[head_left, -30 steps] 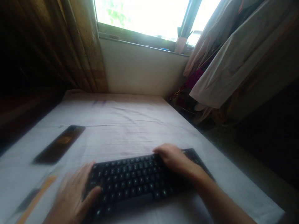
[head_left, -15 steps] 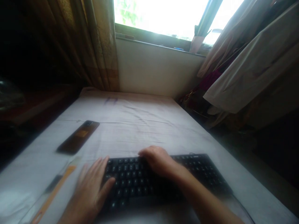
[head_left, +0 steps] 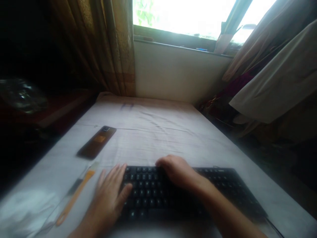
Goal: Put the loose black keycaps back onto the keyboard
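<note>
A black keyboard (head_left: 146, 192) lies on the white cloth-covered surface in front of me. My left hand (head_left: 111, 190) rests along its left end, fingers stretched out and the thumb over the leftmost keys. Over the top rows, left of the middle, my right hand (head_left: 177, 172) is curled with its fingers folded under. Whatever those fingers hold, if anything, is hidden beneath the hand. The right forearm crosses the keyboard and covers many of its keys. To the left of my left hand lies a brush with an orange handle (head_left: 74, 200) and pale bristles.
A dark smartphone (head_left: 97, 142) lies face down at the left. Beside the brush is a small dark object (head_left: 75, 186) with a thin cord. A crumpled clear plastic bag (head_left: 22, 206) sits at the near left corner. Clothes (head_left: 277, 76) hang at the right.
The view has swung left, so everything appears farther right. Both hands stay in nearly the same places on the keyboard; the right hand remains curled.
</note>
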`<state>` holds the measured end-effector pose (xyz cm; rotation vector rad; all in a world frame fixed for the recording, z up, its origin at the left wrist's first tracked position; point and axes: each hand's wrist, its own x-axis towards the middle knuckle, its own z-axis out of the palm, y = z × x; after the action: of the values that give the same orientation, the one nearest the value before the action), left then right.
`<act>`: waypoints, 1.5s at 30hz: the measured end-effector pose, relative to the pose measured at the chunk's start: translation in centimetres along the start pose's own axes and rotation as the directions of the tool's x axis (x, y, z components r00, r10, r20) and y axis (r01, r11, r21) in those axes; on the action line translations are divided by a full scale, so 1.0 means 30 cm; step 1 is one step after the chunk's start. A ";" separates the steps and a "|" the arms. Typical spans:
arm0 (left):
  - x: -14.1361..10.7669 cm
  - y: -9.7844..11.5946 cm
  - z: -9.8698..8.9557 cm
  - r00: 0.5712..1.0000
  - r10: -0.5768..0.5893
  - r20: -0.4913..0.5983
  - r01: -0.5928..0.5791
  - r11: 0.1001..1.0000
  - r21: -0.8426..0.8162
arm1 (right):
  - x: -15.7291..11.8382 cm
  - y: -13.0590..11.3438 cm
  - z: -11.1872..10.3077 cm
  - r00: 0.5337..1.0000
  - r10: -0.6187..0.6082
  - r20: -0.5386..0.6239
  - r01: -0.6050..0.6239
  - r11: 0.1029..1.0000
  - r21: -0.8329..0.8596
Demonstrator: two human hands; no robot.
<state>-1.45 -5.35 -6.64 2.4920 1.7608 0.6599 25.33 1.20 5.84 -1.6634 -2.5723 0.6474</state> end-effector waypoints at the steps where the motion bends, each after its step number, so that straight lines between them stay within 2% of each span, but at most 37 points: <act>1: 0.002 0.005 -0.004 1.000 -0.006 0.005 0.006 1.000 -0.005 | 0.018 -0.028 0.007 1.000 -0.021 0.005 0.021 1.000 -0.010; 5: 0.009 0.023 -0.016 1.000 -0.023 0.000 0.023 1.000 -0.018 | 0.077 -0.106 0.028 0.994 -0.108 0.013 0.109 0.994 -0.028; 13: 0.011 0.031 -0.021 1.000 -0.012 -0.016 0.011 1.000 -0.016 | 0.171 -0.193 0.089 0.977 -0.214 -0.025 0.214 0.977 -0.007; 17: 0.015 0.034 -0.028 1.000 -0.017 -0.011 0.017 1.000 -0.011 | 0.197 -0.218 0.120 0.975 -0.220 -0.046 0.220 0.975 0.008; 26: 0.020 0.043 -0.039 1.000 -0.011 0.015 0.011 1.000 0.005 | 0.131 -0.130 0.075 0.981 -0.190 -0.030 0.191 0.981 0.019; 29: 0.019 0.040 -0.030 1.000 -0.020 -0.013 0.020 1.000 0.009 | 0.143 -0.156 0.081 0.977 -0.206 -0.044 0.207 0.978 0.020; 32: 0.017 0.033 -0.022 0.999 -0.032 -0.010 0.032 0.999 0.014 | 0.164 -0.200 0.102 0.972 -0.226 -0.059 0.226 0.974 0.001; 35: 0.016 0.027 -0.021 1.000 -0.022 -0.002 0.022 1.000 0.019 | 0.168 -0.212 0.110 0.971 -0.232 -0.059 0.231 0.973 -0.017; 40: 0.016 0.017 -0.022 1.000 -0.001 0.005 0.001 1.000 0.023 | 0.113 -0.147 0.072 0.983 -0.176 -0.045 0.173 0.983 -0.057; 45: 0.011 -0.015 0.009 1.000 0.002 -0.016 -0.002 0.999 0.037 | 0.026 -0.058 0.018 0.995 -0.091 -0.041 0.087 0.993 -0.075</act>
<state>-1.67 -4.83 -6.89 2.5196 1.7928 0.6543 23.35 1.08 5.78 -1.5525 -2.6510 0.5121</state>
